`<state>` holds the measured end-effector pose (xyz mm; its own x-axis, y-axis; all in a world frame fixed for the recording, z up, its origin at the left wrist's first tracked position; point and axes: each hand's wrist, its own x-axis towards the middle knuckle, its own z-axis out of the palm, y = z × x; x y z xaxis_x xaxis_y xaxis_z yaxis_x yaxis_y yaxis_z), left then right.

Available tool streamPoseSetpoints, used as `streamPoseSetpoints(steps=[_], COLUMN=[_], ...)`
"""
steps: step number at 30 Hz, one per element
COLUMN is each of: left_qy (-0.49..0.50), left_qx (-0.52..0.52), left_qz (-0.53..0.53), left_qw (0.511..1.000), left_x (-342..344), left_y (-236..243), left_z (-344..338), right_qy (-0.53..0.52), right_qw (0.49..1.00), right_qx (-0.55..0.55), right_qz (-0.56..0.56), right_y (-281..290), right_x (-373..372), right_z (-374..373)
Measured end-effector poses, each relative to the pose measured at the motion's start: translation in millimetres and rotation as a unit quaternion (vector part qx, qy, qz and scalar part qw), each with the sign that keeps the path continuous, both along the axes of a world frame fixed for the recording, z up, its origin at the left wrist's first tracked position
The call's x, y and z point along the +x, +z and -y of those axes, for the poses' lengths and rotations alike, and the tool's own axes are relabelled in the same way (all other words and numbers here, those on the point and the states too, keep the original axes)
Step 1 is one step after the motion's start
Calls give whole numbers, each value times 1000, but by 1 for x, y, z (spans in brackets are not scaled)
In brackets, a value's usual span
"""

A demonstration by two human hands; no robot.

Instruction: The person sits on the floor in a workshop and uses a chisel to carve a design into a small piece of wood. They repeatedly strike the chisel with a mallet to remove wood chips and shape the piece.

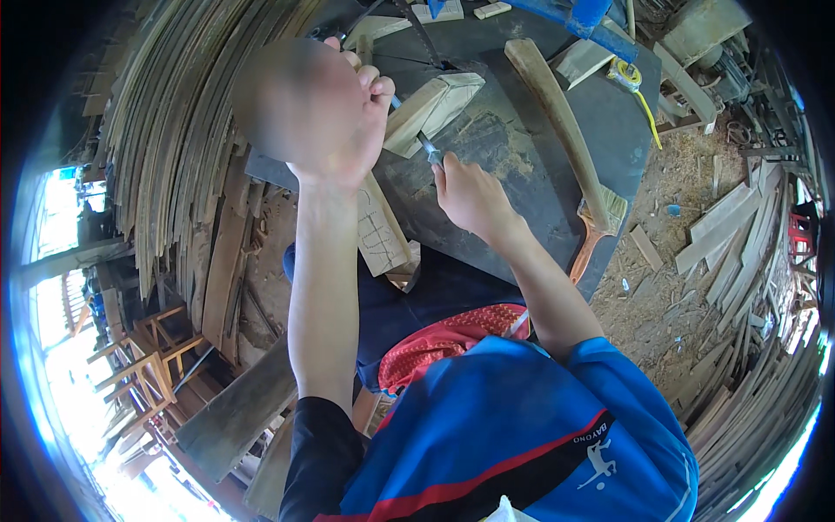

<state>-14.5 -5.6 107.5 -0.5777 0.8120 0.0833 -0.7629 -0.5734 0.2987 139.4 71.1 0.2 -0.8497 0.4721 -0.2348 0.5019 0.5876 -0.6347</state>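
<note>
While my left hand (pixel 335 113) is raised, its grip clenched on a handle I can barely see, my right hand (pixel 470 196) grasps the chisel (pixel 426 146), its tip at the pale wood block (pixel 432 103) on the dark tabletop (pixel 539 200). I judge the risk is a glancing blow: the chisel could skid off the block toward my right fingers, or the loose block could shift. I see no containers; a brush (pixel 596 228) and a curved wooden piece (pixel 557 113) lie nearby.

Daylit scene, overexposed at the lower left and right rim; strong fisheye bending and dark vignette at edges; raised left hand (pixel 326 109) blurred.
</note>
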Motion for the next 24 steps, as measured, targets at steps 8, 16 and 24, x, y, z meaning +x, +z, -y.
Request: streamPoseSetpoints(steps=[8,16,24], left_qy=[71,-16,-118], left_qx=[-221,-107,-165], left_qz=[-633,-910,-601], left_qw=[738,400,773], left_x=[88,197,189], left_y=[-18,-34,-17], left_z=[5,20,26], right_qy=[13,-2,0], right_qw=[996,999,999], right_qx=[28,-34,-38], right_qz=[-83,-12,-24], right_y=[-14,12,9], right_x=[-2,-8,-8], right_z=[1,-1,1])
